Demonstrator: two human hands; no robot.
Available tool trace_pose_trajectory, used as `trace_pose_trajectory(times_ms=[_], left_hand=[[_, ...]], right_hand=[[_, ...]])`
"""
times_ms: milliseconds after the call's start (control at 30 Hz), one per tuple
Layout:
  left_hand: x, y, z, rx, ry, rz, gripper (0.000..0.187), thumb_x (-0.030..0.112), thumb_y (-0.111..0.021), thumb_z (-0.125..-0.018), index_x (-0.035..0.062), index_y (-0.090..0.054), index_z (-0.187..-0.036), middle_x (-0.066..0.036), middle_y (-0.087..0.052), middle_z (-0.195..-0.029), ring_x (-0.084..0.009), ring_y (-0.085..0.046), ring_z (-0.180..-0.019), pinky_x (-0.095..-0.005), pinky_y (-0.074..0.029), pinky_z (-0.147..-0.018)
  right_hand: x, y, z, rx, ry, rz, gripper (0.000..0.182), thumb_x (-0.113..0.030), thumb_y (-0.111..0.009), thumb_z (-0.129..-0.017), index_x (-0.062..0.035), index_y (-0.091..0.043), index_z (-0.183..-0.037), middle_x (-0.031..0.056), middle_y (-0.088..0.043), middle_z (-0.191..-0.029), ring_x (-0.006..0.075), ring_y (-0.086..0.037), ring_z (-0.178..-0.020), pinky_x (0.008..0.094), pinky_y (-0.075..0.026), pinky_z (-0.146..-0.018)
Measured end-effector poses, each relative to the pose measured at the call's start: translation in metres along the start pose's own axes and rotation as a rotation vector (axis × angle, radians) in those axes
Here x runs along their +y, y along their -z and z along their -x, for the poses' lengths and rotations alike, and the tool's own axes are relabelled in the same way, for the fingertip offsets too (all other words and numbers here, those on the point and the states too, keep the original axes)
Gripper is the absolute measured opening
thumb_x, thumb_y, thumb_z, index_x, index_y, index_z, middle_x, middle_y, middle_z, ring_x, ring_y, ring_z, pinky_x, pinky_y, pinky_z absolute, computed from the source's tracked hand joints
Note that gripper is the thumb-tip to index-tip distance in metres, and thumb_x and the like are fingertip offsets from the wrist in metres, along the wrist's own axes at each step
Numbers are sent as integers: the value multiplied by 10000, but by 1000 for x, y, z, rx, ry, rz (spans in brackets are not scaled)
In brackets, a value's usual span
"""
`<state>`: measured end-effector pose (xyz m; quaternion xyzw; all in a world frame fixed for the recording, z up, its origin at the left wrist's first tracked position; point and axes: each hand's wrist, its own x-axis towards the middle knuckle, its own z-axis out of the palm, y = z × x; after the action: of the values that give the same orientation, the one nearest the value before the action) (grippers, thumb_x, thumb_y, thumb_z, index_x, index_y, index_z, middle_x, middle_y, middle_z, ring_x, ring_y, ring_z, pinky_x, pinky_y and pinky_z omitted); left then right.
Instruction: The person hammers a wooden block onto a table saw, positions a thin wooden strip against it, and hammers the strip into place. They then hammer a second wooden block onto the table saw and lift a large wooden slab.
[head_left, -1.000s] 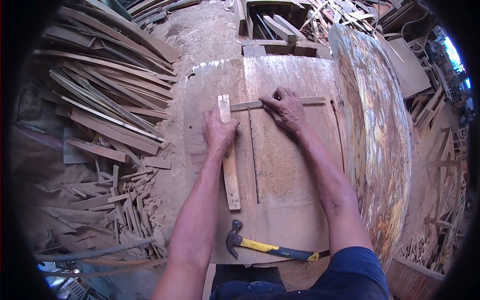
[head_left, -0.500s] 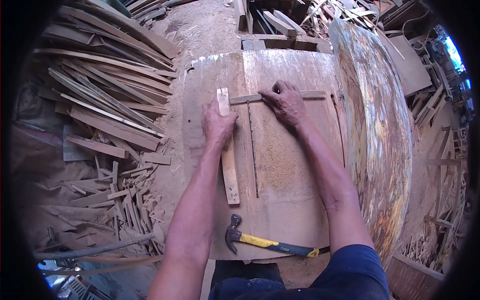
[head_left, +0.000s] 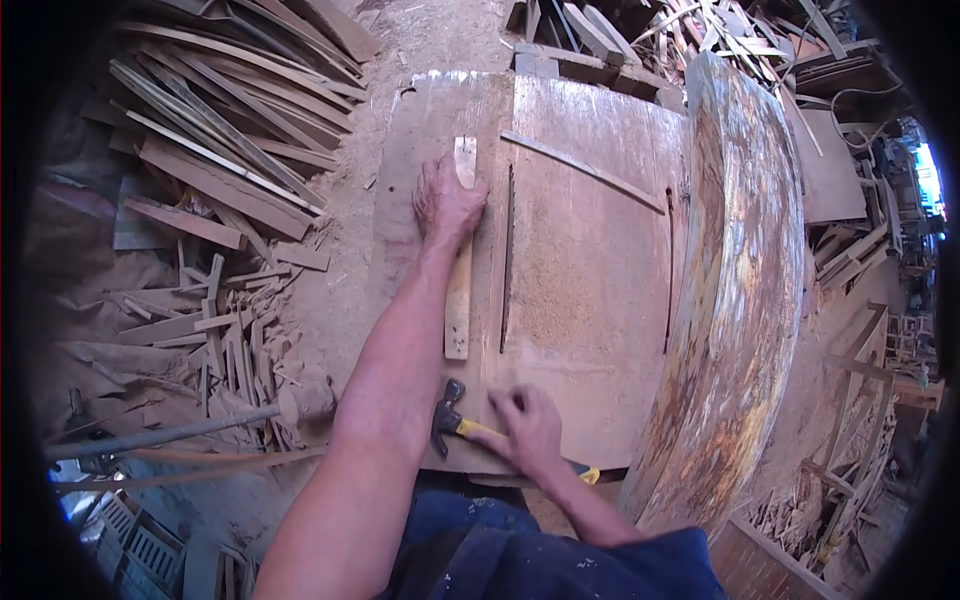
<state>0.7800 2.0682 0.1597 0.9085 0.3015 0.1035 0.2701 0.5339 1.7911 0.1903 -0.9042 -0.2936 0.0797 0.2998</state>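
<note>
My left hand (head_left: pixel 449 203) is closed around the upper part of a pale wooden strip (head_left: pixel 458 310), which lies lengthwise on the wooden board (head_left: pixel 590 390). Nails show near the strip's top end. Close to the board's near edge, my right hand (head_left: pixel 528 430) is over the handle of a hammer (head_left: pixel 451 420) with a dark head and yellow grip; motion blurs its fingers, and its hold cannot be made out. A thin wooden stick (head_left: pixel 585 172) lies slanted across the upper board, touched by neither hand. Below it, a dark slot (head_left: pixel 508 260) runs beside sawdust.
A thick rough slab (head_left: pixel 745 260) stands along the board's right side. Stacked wooden strips (head_left: pixel 235 110) and scrap pieces (head_left: pixel 235 350) cover the ground at left. More offcuts lie beyond the board and at far right.
My right hand has let go of the thin stick and moved down to the hammer. The stick now lies slanted, apart from the pale strip. My left hand stays on that strip.
</note>
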Motion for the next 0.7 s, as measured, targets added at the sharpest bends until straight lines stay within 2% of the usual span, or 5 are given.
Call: trace_pose_trajectory(times_ms=[167, 333, 433, 533, 700], left_hand=[[1, 0, 2, 3, 17, -62, 643, 413, -760, -835, 68, -637, -1363, -190, -629, -1281, -380, -598, -1254, -502, -490, -1072], [7, 3, 3, 28, 20, -53, 660, 451, -755, -843, 60, -629, -1361, -199, -628, -1282, -389, -597, -1252, -516, -476, -1086], [3, -2, 2, 47, 23, -69, 658, 467, -755, -847, 53, -628, -1343, -198, -631, -1259, -391, -596, -1236, -521, -469, -1082], [6, 0, 4, 36, 48, -104, 637, 472, -756, -850, 59, -633, -1319, -189, -630, -1231, -383, -598, -1212, -520, -466, -1064], [11, 4, 3, 16, 90, -127, 613, 471, -752, -854, 74, -636, -1307, -183, -628, -1214, -373, -600, -1196, -523, -465, -1040]], right_hand=[[-13, 0, 74, -125, -108, 127, 416, -405, -825, -880, -127, -720, -1171, 123, -616, -1085, 323, -617, -977, 451, -528, -845], [-9, 50, 48, -233, -197, 14, 320, -316, -789, -949, -109, -698, -1175, 134, -666, -1026, 344, -694, -886, 458, -555, -772], [15, 86, 38, -198, -318, -321, 348, -284, -737, -1006, -77, -648, -1270, 207, -681, -998, 428, -693, -824, 545, -538, -743], [27, 121, -15, -130, -458, -296, 375, -222, -675, -1046, -46, -605, -1369, 269, -696, -1005, 478, -696, -885, 542, -540, -765], [68, 121, -169, 249, -57, -194, 624, -95, -674, -1030, -82, -462, -1617, 287, -714, -1062, 470, -710, -861, 512, -544, -750]])
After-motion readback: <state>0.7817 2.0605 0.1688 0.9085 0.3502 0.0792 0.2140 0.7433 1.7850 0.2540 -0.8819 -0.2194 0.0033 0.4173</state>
